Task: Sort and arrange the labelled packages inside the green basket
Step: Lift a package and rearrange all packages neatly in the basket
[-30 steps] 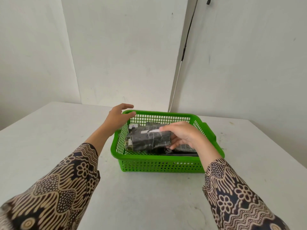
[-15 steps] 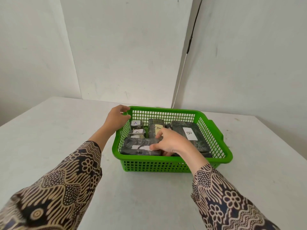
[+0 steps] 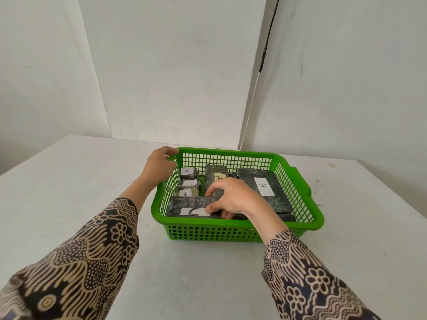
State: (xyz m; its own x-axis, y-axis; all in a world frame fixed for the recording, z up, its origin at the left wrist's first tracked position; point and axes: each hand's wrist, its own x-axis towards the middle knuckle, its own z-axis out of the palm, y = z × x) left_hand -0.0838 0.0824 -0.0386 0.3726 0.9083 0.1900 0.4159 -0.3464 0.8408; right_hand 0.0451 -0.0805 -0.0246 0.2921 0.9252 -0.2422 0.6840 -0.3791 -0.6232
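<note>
A green mesh basket (image 3: pixel 231 229) stands on the white table and holds several dark wrapped packages with white labels. A long package (image 3: pixel 184 206) lies along the near wall; my right hand (image 3: pixel 233 198) rests on its right end, fingers curled around it. A large package marked B (image 3: pixel 272 192) lies at the right. An upright package marked A (image 3: pixel 215 175) stands in the middle, partly hidden by my right hand. Three small packages (image 3: pixel 188 183) marked A, B and A sit at the back left. My left hand (image 3: pixel 159 166) grips the basket's left rim near the far corner.
The white table (image 3: pixel 69 185) stretches to the left and in front of the basket. White walls rise behind, with a thin black and white cable (image 3: pixel 256 88) hanging down to the table behind the basket.
My right hand has lowered the long package from above the basket down against the near wall. The packages behind it came into view. My left hand stayed on the rim.
</note>
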